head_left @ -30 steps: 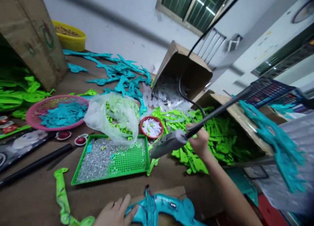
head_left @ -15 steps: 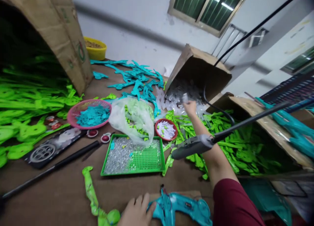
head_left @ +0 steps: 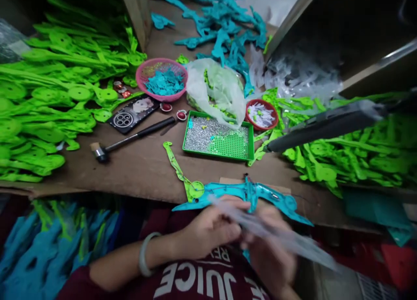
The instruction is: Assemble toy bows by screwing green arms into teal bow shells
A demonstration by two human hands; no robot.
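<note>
A long translucent plastic piece [head_left: 299, 241], blurred by motion, lies across both hands close to my body. My left hand [head_left: 216, 228] is closed around its left end, fingers curled. My right hand [head_left: 276, 248] is closed against its middle, partly hidden behind it and smeared. Just beyond my hands, a teal plastic bow-shaped part [head_left: 224, 189] rests at the table's front edge. A lime-green arm-like part [head_left: 177, 165] with thin wire on it joins or overlaps its left side; I cannot tell which.
A green tray [head_left: 217, 155] of small metal pieces stands mid-table. Around it are a pink basket [head_left: 146, 87], a plastic bag [head_left: 224, 87], a red bowl [head_left: 275, 121], a hammer [head_left: 130, 139] and a grey hanging tool [head_left: 312, 126]. Lime-green parts [head_left: 42, 91] pile up at both sides.
My right hand has come back from the box of translucent pieces with one of them. My left hand has left the teal part and joined it. The view has tilted down.
</note>
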